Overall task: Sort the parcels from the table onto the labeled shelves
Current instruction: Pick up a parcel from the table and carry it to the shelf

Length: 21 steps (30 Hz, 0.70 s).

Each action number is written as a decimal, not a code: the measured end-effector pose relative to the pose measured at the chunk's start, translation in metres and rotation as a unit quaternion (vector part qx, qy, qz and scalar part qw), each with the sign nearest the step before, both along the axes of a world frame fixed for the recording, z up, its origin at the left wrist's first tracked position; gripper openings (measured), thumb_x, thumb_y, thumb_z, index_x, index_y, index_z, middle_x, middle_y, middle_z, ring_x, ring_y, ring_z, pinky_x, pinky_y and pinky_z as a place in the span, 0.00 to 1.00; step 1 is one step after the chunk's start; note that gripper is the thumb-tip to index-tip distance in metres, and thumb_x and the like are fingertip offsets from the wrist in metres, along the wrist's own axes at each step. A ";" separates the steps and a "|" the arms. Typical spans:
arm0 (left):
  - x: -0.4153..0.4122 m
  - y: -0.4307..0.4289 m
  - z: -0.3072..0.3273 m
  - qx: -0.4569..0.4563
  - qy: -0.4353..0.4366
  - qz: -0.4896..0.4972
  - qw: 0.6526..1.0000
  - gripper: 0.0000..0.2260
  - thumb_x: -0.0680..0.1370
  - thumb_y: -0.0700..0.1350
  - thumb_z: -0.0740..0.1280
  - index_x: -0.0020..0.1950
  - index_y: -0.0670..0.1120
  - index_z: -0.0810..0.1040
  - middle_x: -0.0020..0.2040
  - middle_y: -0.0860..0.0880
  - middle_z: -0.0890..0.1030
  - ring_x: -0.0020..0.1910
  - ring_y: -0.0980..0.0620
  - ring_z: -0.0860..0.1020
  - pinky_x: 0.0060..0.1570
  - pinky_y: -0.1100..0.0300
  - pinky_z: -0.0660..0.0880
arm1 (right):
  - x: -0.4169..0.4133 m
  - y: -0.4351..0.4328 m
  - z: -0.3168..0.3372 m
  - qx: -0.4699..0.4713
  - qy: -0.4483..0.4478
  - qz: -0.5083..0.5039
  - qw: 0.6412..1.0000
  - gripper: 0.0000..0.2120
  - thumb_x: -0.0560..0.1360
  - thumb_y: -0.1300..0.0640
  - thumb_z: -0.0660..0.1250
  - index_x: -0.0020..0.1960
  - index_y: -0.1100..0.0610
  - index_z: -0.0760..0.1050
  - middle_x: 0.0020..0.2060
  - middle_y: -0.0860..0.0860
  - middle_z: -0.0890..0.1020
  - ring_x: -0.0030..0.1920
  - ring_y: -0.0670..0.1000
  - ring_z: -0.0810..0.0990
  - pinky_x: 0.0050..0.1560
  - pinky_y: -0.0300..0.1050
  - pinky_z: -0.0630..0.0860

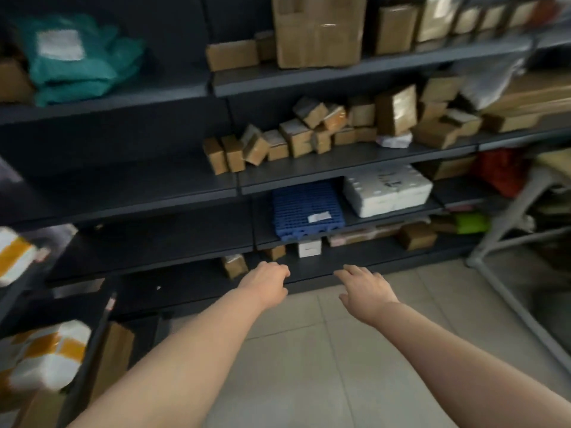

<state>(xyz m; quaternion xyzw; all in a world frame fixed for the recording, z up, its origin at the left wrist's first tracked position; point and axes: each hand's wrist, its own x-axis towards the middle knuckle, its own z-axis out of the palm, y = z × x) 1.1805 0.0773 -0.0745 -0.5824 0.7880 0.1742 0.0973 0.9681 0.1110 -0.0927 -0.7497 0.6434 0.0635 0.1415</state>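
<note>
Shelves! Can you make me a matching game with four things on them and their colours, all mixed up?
Things:
1. soft bag
2. ridged mat
3. wrapped pack
4. big box

Colours:
a. brown
b. white
c. teal
d. blue

Pairs: 1-c, 2-d, 3-b, 4-a

A parcel storeroom: dark metal shelves [340,176] run along the wall, stacked with taped cardboard boxes [318,29], small brown parcels [296,137] and plastic mailing bags [83,57] above a tiled floor [324,366].
</note>
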 end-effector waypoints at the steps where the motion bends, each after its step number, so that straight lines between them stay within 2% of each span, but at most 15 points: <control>1: -0.030 -0.006 0.002 0.000 0.008 -0.015 1.000 0.21 0.80 0.46 0.63 0.73 0.49 0.69 0.70 0.47 0.71 0.68 0.47 0.68 0.63 0.51 0.70 | -0.028 -0.001 0.000 0.000 -0.001 -0.021 1.000 0.25 0.80 0.53 0.59 0.76 0.51 0.59 0.75 0.51 0.61 0.73 0.54 0.62 0.70 0.52 0.62; 6: -0.169 -0.033 0.011 -0.015 0.046 -0.078 0.996 0.20 0.81 0.48 0.63 0.73 0.50 0.69 0.71 0.48 0.70 0.69 0.48 0.68 0.61 0.53 0.69 | -0.155 -0.005 0.003 -0.009 -0.001 -0.107 0.994 0.25 0.80 0.52 0.59 0.76 0.51 0.59 0.75 0.51 0.62 0.73 0.55 0.63 0.69 0.53 0.63; 12: -0.306 -0.055 0.015 -0.014 0.037 -0.169 0.985 0.20 0.80 0.49 0.64 0.72 0.51 0.69 0.70 0.48 0.72 0.68 0.47 0.69 0.63 0.51 0.70 | -0.276 0.007 0.010 -0.032 -0.007 -0.215 0.976 0.25 0.79 0.50 0.59 0.75 0.49 0.61 0.72 0.50 0.66 0.71 0.54 0.66 0.67 0.52 0.65; 21: -0.480 -0.099 0.011 -0.004 0.017 -0.320 0.947 0.20 0.80 0.48 0.63 0.72 0.50 0.69 0.69 0.48 0.73 0.68 0.47 0.69 0.61 0.51 0.71 | -0.412 0.029 -0.001 -0.027 0.007 -0.374 0.927 0.23 0.78 0.49 0.60 0.72 0.51 0.65 0.70 0.50 0.68 0.68 0.55 0.68 0.62 0.50 0.68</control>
